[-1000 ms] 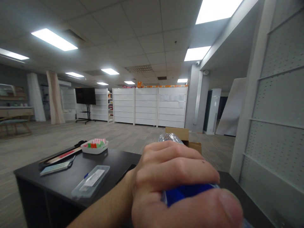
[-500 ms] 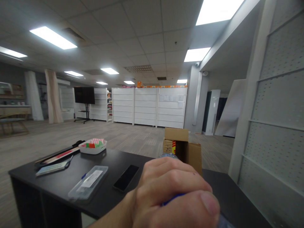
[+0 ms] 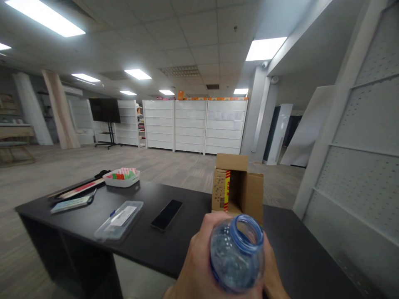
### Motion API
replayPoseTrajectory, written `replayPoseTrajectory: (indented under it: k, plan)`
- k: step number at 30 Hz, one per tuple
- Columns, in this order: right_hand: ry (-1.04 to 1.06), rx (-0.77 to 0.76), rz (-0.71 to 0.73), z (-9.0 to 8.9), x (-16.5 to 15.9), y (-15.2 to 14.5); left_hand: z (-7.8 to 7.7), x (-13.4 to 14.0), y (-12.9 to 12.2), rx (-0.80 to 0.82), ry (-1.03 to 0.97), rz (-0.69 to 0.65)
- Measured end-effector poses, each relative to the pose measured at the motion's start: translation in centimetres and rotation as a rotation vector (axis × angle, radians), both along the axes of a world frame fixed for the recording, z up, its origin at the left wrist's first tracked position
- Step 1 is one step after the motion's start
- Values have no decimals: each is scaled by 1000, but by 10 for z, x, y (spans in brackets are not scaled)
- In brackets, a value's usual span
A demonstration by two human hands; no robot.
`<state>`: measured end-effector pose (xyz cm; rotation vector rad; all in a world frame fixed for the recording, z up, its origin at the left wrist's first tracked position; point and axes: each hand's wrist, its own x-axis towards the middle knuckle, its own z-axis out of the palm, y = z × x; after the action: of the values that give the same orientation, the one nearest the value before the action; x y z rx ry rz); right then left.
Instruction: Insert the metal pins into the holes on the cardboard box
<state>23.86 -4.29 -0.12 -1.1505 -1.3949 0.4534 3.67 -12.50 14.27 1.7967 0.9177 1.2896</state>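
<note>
A clear plastic bottle [image 3: 235,259] with a blue-tinted neck is tilted toward me at the lower middle, its mouth uncapped. My left hand [image 3: 199,253] is closed round its left side. Close against the bottle's right side is my right hand [image 3: 270,259]; its fingers are mostly hidden behind the bottle, so I cannot make out what they hold. Just beyond the hands, an open cardboard box [image 3: 220,191] with red and yellow tape stands on the black table [image 3: 187,226].
Left on the table lie a black phone [image 3: 167,214], a clear plastic case [image 3: 120,221], a white tray [image 3: 123,182] with colourful packets, and a flat pale blue item [image 3: 71,204]. A perforated white panel [image 3: 352,153] rises at the right. White shelving [image 3: 190,126] stands across the room.
My left hand has dropped away from the camera, and the bottle's open mouth now shows. My right hand has come into view beside it. The view has tilted down.
</note>
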Motion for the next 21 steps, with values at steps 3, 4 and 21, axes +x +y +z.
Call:
replayPoseTrajectory:
  k: [3, 4, 21]
  plan:
    - [117, -68, -18, 15, -10, -5, -10, 4, -1, -84, -3, 45]
    - [148, -74, 21, 26, -13, -10, -13, 5, -1, -112, -4, 45]
    - [-150, -139, 546, 131, -14, -76, -46, -15, 4, -335, 204, -224]
